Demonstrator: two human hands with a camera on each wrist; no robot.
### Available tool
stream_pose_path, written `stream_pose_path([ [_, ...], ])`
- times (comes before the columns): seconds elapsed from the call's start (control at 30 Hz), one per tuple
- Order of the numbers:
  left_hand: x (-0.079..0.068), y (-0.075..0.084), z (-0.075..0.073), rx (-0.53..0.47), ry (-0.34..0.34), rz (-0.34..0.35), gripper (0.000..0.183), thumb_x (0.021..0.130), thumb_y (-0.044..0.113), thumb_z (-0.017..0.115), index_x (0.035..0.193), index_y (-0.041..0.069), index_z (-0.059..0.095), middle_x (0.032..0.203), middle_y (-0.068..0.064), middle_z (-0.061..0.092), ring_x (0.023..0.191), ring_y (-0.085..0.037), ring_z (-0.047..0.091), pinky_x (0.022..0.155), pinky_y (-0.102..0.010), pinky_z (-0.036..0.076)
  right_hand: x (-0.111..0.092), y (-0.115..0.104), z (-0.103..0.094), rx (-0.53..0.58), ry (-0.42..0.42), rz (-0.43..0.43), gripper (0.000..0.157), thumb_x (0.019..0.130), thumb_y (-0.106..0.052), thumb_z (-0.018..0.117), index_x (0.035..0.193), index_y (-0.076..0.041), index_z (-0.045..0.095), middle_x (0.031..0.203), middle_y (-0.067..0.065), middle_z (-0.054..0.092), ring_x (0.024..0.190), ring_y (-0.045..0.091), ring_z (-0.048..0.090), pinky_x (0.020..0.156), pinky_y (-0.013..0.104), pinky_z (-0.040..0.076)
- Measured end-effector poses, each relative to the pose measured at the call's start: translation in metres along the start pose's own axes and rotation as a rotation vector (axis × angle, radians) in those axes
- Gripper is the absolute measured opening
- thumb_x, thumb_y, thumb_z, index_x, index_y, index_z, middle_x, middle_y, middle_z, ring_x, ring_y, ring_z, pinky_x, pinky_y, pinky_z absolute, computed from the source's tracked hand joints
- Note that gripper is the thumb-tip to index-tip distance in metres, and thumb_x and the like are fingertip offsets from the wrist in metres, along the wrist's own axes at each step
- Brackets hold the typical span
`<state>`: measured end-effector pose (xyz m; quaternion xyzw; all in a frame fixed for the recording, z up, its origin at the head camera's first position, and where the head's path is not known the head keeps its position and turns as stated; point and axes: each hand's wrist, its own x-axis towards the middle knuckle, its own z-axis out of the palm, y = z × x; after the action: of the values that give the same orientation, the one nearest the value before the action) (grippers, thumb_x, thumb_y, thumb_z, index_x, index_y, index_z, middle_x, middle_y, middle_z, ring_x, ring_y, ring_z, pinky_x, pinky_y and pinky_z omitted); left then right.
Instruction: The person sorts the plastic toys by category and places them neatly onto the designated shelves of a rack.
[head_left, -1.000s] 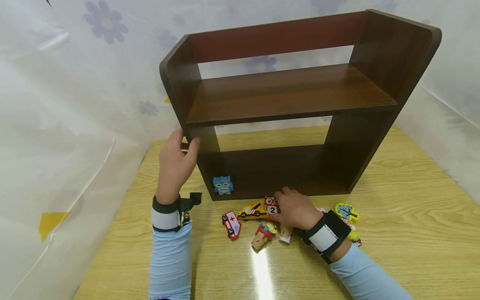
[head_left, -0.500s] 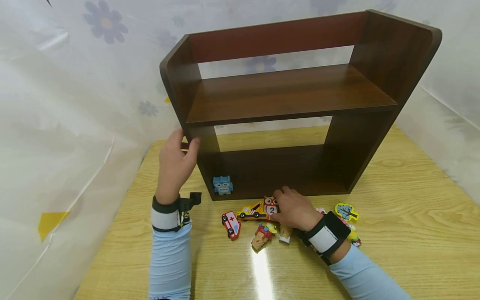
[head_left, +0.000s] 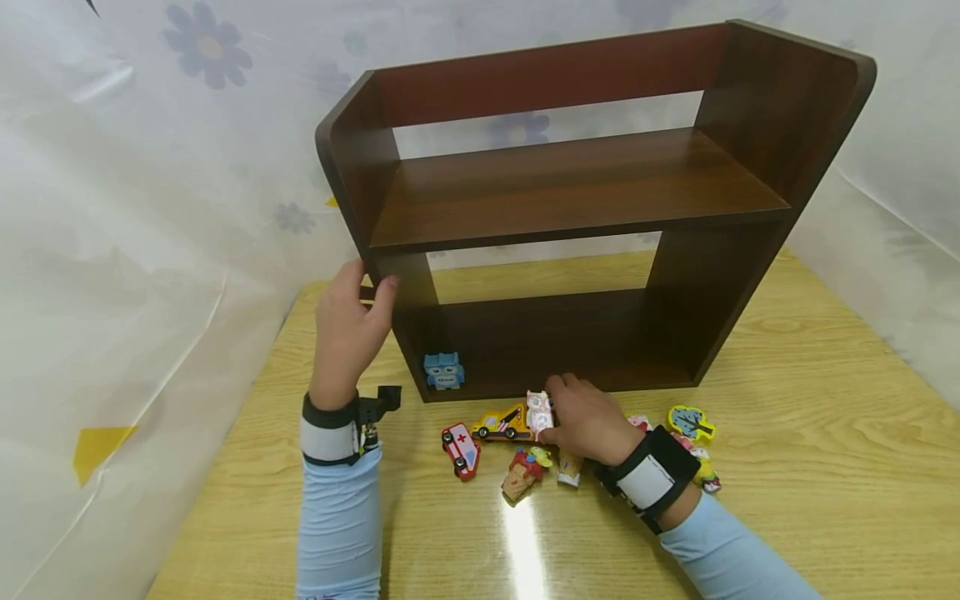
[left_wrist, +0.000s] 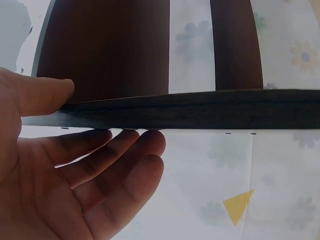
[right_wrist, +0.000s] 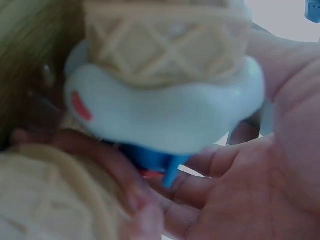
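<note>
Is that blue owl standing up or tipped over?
Upright: in the head view, the blue owl faces outward, ears up, at the lower left of the brown shelf.

A dark wooden shelf [head_left: 570, 183] is stood toward the far edge of the table [head_left: 825, 417], its left side gripped by the left hand [head_left: 347, 329]. A blue owl [head_left: 444, 371] is placed in the shelf's lower left corner (its face turned outward). Before the shelf's lower front edge, a pale owl block [head_left: 539, 415] is held by the right hand [head_left: 592, 421], just beside a yellow tow truck [head_left: 502, 423]. An ambulance [head_left: 462, 450] is laid nearer the table's left edge, a tree toy [head_left: 691, 422] toward its right.
</note>
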<state>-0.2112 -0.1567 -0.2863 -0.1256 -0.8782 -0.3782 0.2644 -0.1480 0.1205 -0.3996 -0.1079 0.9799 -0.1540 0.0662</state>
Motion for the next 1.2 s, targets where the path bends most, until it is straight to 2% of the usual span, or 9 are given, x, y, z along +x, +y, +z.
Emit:
stream_pose_path([
  [0.2,0.0005,0.0003,0.0000,0.002,0.000,0.006,0.037,0.098,0.026,0.057,0.128,0.004,0.059,0.125,-0.016,0.066,0.098,-0.033,0.068,0.080,-0.049,0.060,-0.0006,-0.0008,-0.0002,0.043,0.013,0.002,0.061,0.075,-0.037,0.085,0.118,-0.007,0.054,0.098,0.007,0.062,0.085,0.021,0.060,0.068,0.038,0.051],
  [0.63,0.0006,0.0007,0.0012,-0.015,-0.003,0.019,0.038,0.098,0.024,0.057,0.129,0.004,0.059,0.125,-0.015,0.066,0.100,-0.032,0.067,0.081,-0.049,0.059,-0.0044,-0.0009,-0.0019,-0.009,0.078,-0.060,0.063,0.072,-0.036,0.088,0.117,-0.008,0.054,0.091,0.004,0.066,0.079,0.021,0.060,0.062,0.034,0.049],
  [0.8,0.0014,0.0011,0.0014,-0.015,-0.003,0.020,0.037,0.098,0.025,0.057,0.129,0.004,0.059,0.125,-0.015,0.066,0.100,-0.032,0.067,0.081,-0.049,0.059,-0.0062,-0.0007,-0.0033,-0.023,0.114,-0.090,0.055,0.073,-0.034,0.087,0.112,-0.010,0.055,0.084,0.000,0.064,0.075,0.019,0.057,0.058,0.031,0.044],
  [1.03,0.0006,0.0013,0.0018,-0.011,-0.002,0.025,0.037,0.098,0.026,0.058,0.128,0.004,0.060,0.123,-0.015,0.066,0.098,-0.032,0.068,0.080,-0.048,0.060,-0.0089,-0.0003,-0.0055,-0.028,0.145,-0.123,0.045,0.076,-0.029,0.085,0.106,-0.011,0.057,0.082,0.001,0.065,0.073,0.018,0.057,0.059,0.031,0.045],
  [1.2,0.0000,0.0009,0.0016,-0.013,0.004,0.028,0.038,0.098,0.027,0.057,0.128,0.004,0.060,0.125,-0.015,0.066,0.099,-0.032,0.068,0.080,-0.048,0.060,-0.0089,0.0018,-0.0084,-0.018,0.159,-0.146,0.036,0.079,-0.026,0.082,0.102,-0.012,0.058,0.077,0.000,0.061,0.066,0.016,0.053,0.056,0.030,0.042],
])
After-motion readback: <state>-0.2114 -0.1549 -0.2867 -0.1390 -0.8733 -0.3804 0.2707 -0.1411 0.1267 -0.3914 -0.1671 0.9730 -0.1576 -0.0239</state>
